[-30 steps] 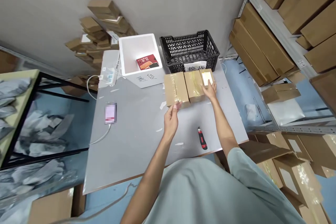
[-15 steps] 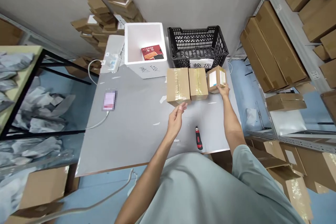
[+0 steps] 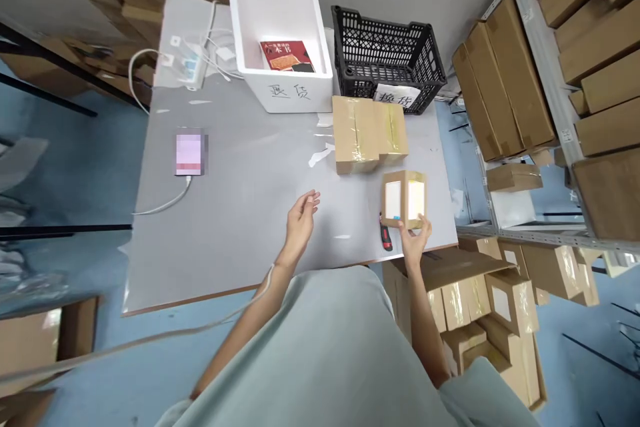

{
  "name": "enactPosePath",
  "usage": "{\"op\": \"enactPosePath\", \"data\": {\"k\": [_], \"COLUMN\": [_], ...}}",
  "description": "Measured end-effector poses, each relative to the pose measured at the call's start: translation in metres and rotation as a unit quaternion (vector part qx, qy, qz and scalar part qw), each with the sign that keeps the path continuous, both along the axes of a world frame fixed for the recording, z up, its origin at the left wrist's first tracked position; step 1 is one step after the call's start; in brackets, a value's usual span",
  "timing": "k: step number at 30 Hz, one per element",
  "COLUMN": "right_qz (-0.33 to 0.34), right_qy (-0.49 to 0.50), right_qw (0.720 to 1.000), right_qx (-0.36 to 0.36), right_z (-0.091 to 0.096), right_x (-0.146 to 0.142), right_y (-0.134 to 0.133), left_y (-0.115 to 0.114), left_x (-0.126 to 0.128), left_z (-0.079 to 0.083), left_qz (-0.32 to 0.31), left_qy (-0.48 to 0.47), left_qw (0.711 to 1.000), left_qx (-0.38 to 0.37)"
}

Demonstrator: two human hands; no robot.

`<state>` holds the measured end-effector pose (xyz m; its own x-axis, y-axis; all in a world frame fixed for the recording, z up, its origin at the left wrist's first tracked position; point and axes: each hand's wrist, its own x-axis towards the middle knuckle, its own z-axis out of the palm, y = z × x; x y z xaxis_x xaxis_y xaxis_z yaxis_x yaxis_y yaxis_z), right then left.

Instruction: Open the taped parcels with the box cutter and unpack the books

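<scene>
My right hand (image 3: 415, 240) grips a small cardboard box (image 3: 404, 199) with white labels, lifted over the table's near right part. Partly hidden under that box and hand lies a red and black utility knife (image 3: 385, 236). My left hand (image 3: 301, 216) hovers above the grey table (image 3: 240, 200) with loosely curled fingers and holds nothing. Two taped cardboard boxes (image 3: 367, 132) lie side by side further back on the table.
A white foam box (image 3: 280, 20) with a red book (image 3: 286, 55) and a black plastic crate (image 3: 387, 53) stand at the table's back. A phone (image 3: 190, 153) on a cable lies left. Cardboard boxes fill shelves (image 3: 565, 60) at right and the floor (image 3: 505, 293) near me.
My right hand has lifted the small labelled box from beside the two taped boxes and brought it toward me. My left hand has left the taped box and drawn back.
</scene>
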<state>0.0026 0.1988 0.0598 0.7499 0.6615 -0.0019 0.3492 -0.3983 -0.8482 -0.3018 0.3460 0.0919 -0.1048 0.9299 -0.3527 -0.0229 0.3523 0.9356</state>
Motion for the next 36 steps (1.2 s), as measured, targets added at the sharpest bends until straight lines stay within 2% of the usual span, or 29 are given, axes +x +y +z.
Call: {"op": "enactPosePath", "data": {"k": [2, 4, 6, 9, 11, 13, 15, 17, 20, 21, 23, 25, 28, 31, 36], "right_qz": [0.098, 0.209, 0.323, 0.469, 0.531, 0.559, 0.554, 0.508, 0.371, 0.327, 0.270, 0.253, 0.263, 0.271, 0.270], "right_qy": [0.007, 0.002, -0.017, -0.050, -0.065, -0.075, -0.066, -0.028, 0.091, 0.139, 0.220, 0.260, 0.265, 0.255, 0.242], "right_qw": [0.995, 0.977, 0.944, 0.875, 0.836, 0.815, 0.818, 0.848, 0.910, 0.920, 0.922, 0.918, 0.921, 0.922, 0.926], "right_qx": [-0.016, -0.040, -0.067, -0.109, -0.125, -0.132, -0.140, -0.151, -0.160, -0.164, -0.170, -0.158, -0.116, -0.108, -0.108], "right_z": [-0.001, -0.003, -0.007, -0.015, -0.021, -0.027, -0.033, -0.041, -0.056, -0.061, -0.071, -0.077, -0.079, -0.074, -0.060], "right_x": [-0.045, -0.085, -0.120, -0.160, -0.177, -0.186, -0.189, -0.191, -0.197, -0.200, -0.207, -0.215, -0.223, -0.224, -0.207], "right_y": [-0.021, -0.026, -0.018, 0.003, 0.018, 0.027, 0.030, 0.026, 0.012, 0.007, -0.001, -0.004, -0.002, 0.001, -0.003], "left_y": [-0.013, -0.024, -0.034, -0.051, -0.067, -0.084, -0.098, -0.107, -0.109, -0.108, -0.102, -0.097, -0.091, -0.092, -0.104], "left_x": [-0.026, -0.055, -0.088, -0.137, -0.164, -0.183, -0.195, -0.200, -0.202, -0.202, -0.203, -0.203, -0.203, -0.204, -0.206], "left_z": [-0.014, -0.027, -0.042, -0.065, -0.079, -0.088, -0.095, -0.099, -0.105, -0.108, -0.112, -0.115, -0.117, -0.113, -0.098], "left_qz": [-0.003, -0.013, -0.027, -0.042, -0.045, -0.054, -0.069, -0.089, -0.113, -0.116, -0.121, -0.135, -0.152, -0.150, -0.114], "left_qy": [-0.003, 0.006, 0.032, 0.086, 0.102, 0.093, 0.076, 0.064, 0.059, 0.061, 0.071, 0.082, 0.089, 0.086, 0.040], "left_qw": [1.000, 1.000, 0.999, 0.995, 0.992, 0.992, 0.993, 0.992, 0.988, 0.987, 0.984, 0.981, 0.979, 0.980, 0.987], "left_qx": [-0.014, -0.021, -0.021, -0.033, -0.051, -0.059, -0.059, -0.068, -0.088, -0.095, -0.110, -0.117, -0.106, -0.102, -0.105]}}
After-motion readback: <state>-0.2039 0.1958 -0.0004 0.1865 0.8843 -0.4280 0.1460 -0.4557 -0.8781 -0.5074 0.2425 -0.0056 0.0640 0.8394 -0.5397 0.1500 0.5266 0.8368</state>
